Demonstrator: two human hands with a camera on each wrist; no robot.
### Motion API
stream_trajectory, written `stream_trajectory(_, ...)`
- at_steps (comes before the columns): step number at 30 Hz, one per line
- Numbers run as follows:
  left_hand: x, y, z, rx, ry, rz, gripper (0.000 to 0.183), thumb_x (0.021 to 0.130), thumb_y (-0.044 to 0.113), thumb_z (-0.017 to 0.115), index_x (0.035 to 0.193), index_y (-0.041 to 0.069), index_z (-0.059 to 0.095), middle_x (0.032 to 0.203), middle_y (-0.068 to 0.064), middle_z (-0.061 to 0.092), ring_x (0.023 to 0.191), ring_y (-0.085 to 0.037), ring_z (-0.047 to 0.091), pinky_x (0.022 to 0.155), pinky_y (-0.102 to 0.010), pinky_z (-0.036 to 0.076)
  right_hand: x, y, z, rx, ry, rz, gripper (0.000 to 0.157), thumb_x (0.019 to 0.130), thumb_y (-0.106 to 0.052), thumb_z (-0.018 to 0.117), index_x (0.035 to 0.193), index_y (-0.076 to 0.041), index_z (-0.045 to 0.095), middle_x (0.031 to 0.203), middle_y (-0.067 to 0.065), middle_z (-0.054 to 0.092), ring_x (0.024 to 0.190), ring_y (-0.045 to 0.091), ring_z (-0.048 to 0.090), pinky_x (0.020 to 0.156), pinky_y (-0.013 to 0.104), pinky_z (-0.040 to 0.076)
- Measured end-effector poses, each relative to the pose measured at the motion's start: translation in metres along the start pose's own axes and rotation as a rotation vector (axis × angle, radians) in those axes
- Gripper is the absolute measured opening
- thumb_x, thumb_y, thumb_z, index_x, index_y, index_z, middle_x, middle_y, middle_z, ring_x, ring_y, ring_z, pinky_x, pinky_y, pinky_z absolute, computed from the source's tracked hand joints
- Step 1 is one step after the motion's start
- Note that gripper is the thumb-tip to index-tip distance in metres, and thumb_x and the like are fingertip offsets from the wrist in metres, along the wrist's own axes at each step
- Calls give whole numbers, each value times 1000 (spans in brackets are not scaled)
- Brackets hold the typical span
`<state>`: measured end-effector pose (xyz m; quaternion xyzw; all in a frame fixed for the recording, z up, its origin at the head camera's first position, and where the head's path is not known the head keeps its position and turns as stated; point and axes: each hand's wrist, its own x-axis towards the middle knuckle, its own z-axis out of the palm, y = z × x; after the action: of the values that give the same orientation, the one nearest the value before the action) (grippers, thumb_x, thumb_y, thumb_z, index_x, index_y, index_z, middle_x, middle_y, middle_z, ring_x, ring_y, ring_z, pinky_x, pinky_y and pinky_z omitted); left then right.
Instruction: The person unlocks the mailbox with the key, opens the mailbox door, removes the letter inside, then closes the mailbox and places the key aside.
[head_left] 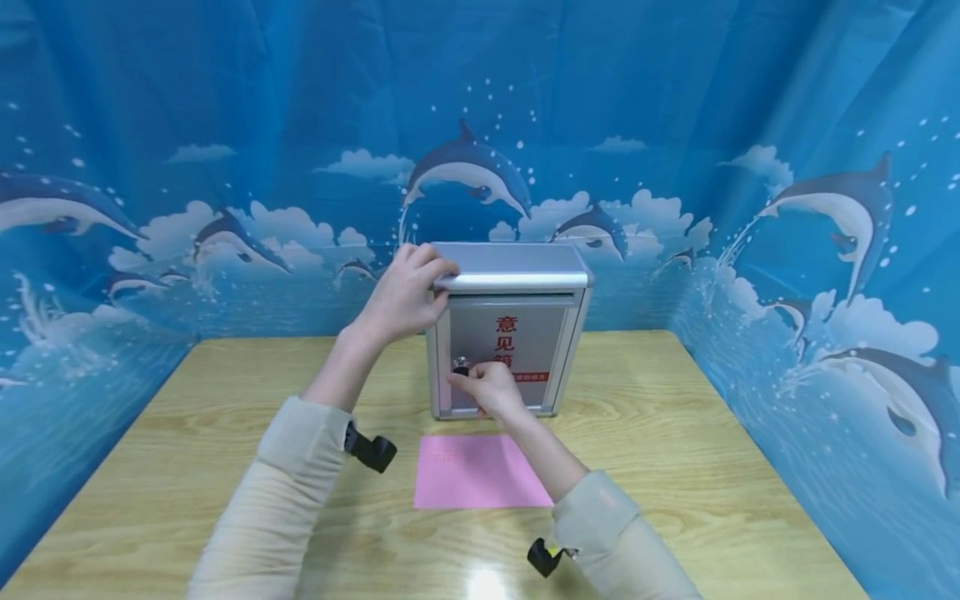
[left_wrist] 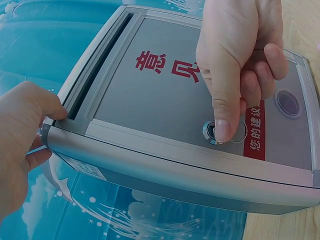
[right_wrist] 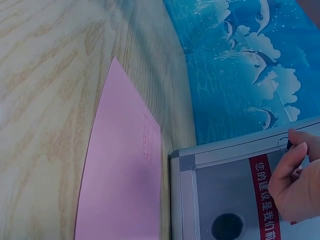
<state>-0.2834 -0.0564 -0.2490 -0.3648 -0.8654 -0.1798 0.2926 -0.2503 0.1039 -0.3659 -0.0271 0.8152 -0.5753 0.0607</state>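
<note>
A silver-grey metal suggestion box [head_left: 517, 260] with red lettering stands upright on the table. My left hand [head_left: 407, 292] grips its top left corner, fingers over the top edge, near the dark slot [left_wrist: 100, 67]. Low on the left of the front panel is a round lock [left_wrist: 208, 131]. There my right hand [head_left: 492, 390] pinches a small key with a black head [head_left: 461, 372], thumb against it. A thin key ring [left_wrist: 244, 131] shows beside the thumb in the left wrist view. How far the key sits in the lock is hidden.
A pink envelope [head_left: 480, 475] with a small red printed box lies flat on the wood-grain table [head_left: 645, 467], just in front of the suggestion box. Blue curtains [head_left: 300, 100] with dolphins stand behind and at both sides.
</note>
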Motion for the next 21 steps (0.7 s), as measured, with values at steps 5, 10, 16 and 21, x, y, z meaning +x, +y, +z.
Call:
stream_trajectory(5,0,0,0,5,-1,-3,24,81,2,64,106,4,65,101,-9,54,92,-26,42,80,-40,37,-1,-2,0,-36,19,-17,46,83,-25,69,51,-14,38,44,-8,31,32,5,30,35,20,32)
stream_trajectory(10,0,0,0,6,3,2,24,82,2,63,105,4,65,100,-9,54,91,-27,42,80,-41,37,0,-2,1,2,6,13,45,83,-24,69,53,-14,37,49,-6,36,34,5,30,35,20,32)
stream_trajectory(16,0,0,1,2,10,7,23,81,1,63,105,4,65,99,-9,54,91,-27,43,80,-41,37,2,0,1,142,-31,56,41,83,-18,69,57,-11,39,75,4,50,35,4,33,34,17,33)
stream_trajectory(21,-1,1,0,5,9,1,23,82,2,63,105,4,65,100,-9,55,92,-27,43,80,-41,37,2,1,2,132,-12,21,40,83,-18,68,56,-12,39,64,-2,42,35,4,33,35,18,35)
